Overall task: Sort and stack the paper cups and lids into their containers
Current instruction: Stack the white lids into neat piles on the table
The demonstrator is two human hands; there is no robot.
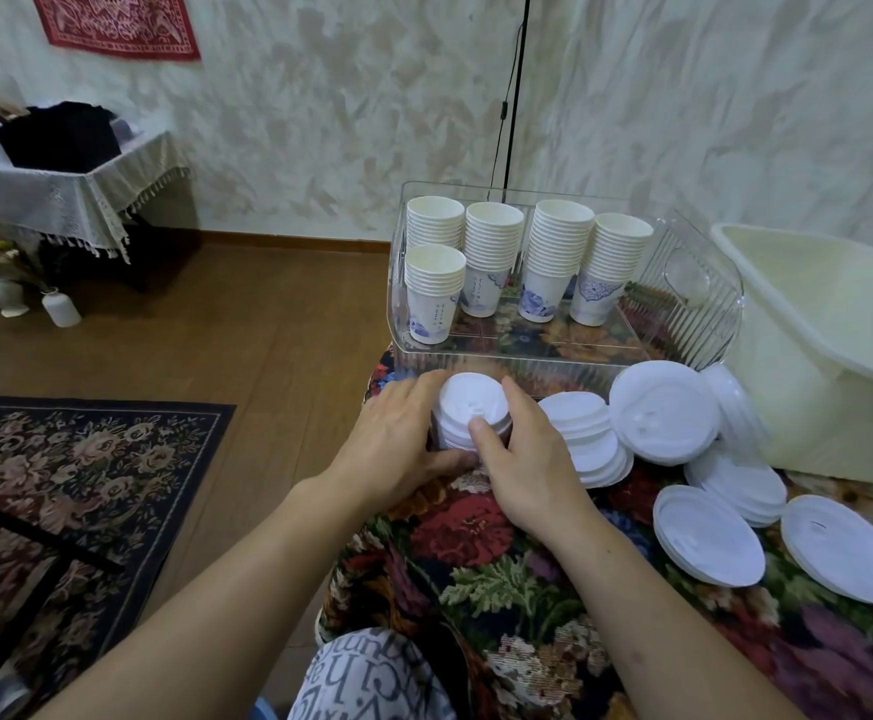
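A stack of white lids stands on the flowered tablecloth in front of the clear plastic bin. My left hand and my right hand curl round this stack from both sides, the right thumb on its top. Inside the bin stand several stacks of white paper cups with blue prints. More white lids lie to the right: a leaning stack, a large upright lid, and loose piles near the front.
A cream plastic tub sits at the right, behind the lids. The table's left edge drops to a wooden floor with a patterned rug. A black cable hangs down the wall behind the bin.
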